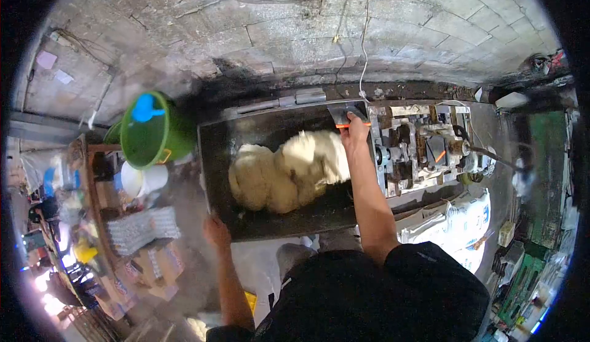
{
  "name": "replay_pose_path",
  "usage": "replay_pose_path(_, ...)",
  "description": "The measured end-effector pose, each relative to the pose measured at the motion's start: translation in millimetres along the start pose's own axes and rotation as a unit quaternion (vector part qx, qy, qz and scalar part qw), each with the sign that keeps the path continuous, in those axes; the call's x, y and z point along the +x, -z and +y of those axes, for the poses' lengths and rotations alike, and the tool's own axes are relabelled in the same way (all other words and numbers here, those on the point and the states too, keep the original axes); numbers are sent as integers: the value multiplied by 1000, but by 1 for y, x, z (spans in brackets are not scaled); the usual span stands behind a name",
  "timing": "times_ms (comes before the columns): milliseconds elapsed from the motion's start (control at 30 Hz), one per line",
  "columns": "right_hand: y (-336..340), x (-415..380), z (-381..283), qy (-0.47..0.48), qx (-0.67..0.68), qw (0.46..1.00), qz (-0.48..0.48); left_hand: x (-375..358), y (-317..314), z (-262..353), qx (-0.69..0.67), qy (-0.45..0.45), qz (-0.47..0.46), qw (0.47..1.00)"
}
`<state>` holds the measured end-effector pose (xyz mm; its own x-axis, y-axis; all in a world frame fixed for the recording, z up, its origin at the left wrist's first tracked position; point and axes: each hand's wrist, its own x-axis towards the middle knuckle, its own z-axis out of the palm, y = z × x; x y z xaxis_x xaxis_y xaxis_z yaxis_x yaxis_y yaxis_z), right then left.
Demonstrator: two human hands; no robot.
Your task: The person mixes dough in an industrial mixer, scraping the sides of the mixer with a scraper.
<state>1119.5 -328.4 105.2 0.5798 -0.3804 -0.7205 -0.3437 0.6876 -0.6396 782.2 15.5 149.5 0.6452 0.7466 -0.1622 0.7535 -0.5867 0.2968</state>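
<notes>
A dark rectangular metal trough (276, 228) holds a big lumpy mass of pale dough (264, 179). At its near left corner, my left hand (216, 231) is closed on the edge. My right hand (355, 134) reaches over the far right end of the trough, closed on a scraper (348, 114) with a wide dark blade and an orange strip. The scraper is above the far right rim, just beyond the dough. My right forearm crosses the trough's right end.
A machine with gears (424, 148) adjoins the trough's right end, with a second dark scraper (437, 149) on it. White sacks (452, 222) lie in front of the machine. To the left are a green bucket (175, 136), a white bucket (147, 179) and stacked egg trays (144, 228). A brick wall (295, 41) rises behind.
</notes>
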Motion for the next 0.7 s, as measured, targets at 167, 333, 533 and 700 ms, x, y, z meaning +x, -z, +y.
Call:
replay_pose_path(167,11,22,41,52,24,998,3,0,-17,-20,-15,-87,76,993)
replay_pose_path(333,46,187,167,5,6,999,-47,3,-17,-15,-1,-15,48,999)
replay_pose_path(533,80,207,159,-120,-156,978,69,-2,0,6,-13,-19,28,999)
replay_pose_path(700,26,28,52,-8,79,996,-35,1,-7,-9,6,-74,62,995)
